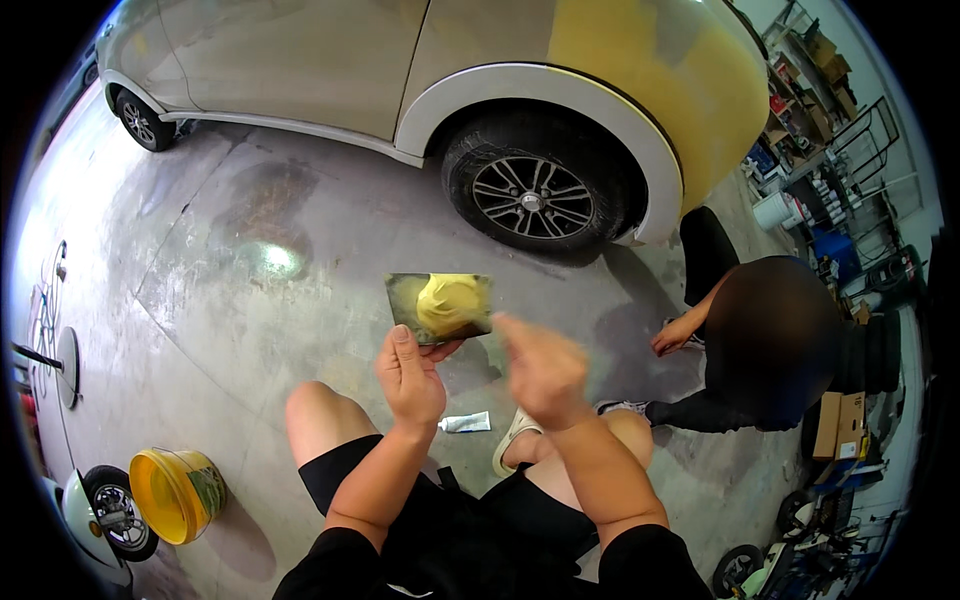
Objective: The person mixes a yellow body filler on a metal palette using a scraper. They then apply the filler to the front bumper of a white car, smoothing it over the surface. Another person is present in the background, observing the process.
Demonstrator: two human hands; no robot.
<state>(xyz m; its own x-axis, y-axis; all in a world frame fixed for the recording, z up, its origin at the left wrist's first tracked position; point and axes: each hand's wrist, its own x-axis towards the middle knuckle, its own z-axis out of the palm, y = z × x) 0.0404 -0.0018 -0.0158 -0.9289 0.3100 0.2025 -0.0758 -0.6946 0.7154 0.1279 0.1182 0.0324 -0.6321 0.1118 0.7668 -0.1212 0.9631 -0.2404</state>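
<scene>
Posture: we crouched on the concrete floor [250,300], knees [318,412] bare, in black shorts [450,540].
Left hand: our left hand [410,375] gripped the lower edge of a dark mixing board [440,306], thumb on its face, and held it up level in front of us.
Mixing board: it carried a mound of yellow body filler [448,302] near its centre, with a thinner yellow smear toward its left edge.
Right hand: our right hand [543,370] was raised just right of the board, blurred by motion; we could not tell whether it was open, closed, or held anything.
Tube: a small white tube [464,423] lay on the floor between our knees, below the board.
Bucket: a yellow bucket [176,494] lay tipped on its side on the floor to our left, well apart from the hands.
Co-worker: another person [770,345] crouched to our right, one hand [672,337] low near the floor.
Car: a pale car [300,60] stood beyond the board, its rear wheel [532,197] facing us; the rear panel [650,70] above the wheel arch was coated yellow.
Shelving: cluttered racks [820,110] stood far right.
</scene>
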